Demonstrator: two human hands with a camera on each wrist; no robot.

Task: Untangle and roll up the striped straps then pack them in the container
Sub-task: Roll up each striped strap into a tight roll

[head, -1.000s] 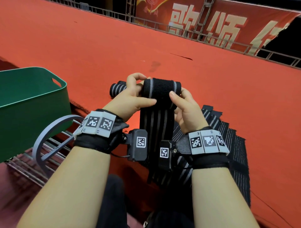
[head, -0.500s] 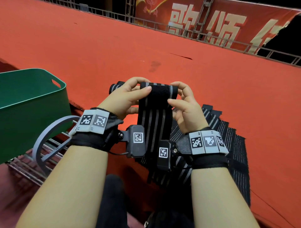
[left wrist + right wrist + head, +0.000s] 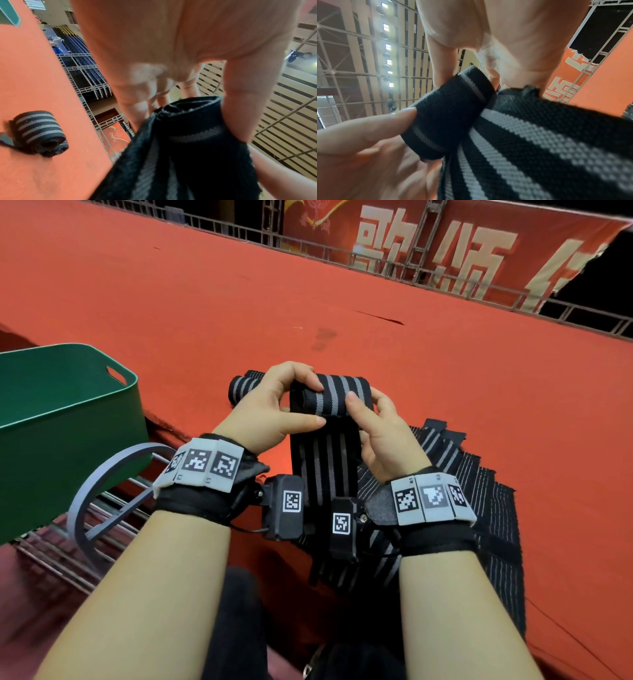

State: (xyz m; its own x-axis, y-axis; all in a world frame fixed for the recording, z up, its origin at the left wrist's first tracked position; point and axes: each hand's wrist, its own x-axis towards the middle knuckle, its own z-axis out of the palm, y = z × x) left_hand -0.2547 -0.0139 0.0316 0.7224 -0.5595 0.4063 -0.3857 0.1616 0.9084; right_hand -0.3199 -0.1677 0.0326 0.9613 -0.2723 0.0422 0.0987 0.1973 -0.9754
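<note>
Both hands hold a black strap with grey stripes (image 3: 330, 402) in the air above the red surface, its top end rolled into a short coil. My left hand (image 3: 274, 409) pinches the coil's left end (image 3: 193, 121) between thumb and fingers. My right hand (image 3: 373, 422) pinches the right end (image 3: 453, 112), thumb in front. The strap's loose tail (image 3: 325, 474) hangs down between my wrists. A finished striped roll (image 3: 241, 388) lies on the surface behind my left hand (image 3: 39, 132). More loose striped straps (image 3: 479, 491) lie spread out under my right wrist. The green container (image 3: 65, 419) stands at the left.
The red cloth-covered surface (image 3: 445, 371) stretches far ahead and to the right. A grey ring-shaped frame (image 3: 99, 491) and a wire rack sit below the container at the surface's near-left edge. A metal railing and a red banner (image 3: 445, 251) run along the back.
The coil has been turned a further wrap; grey stripes now face up where plain black showed. Both hands have sunk slightly toward the surface and shifted their grip.
</note>
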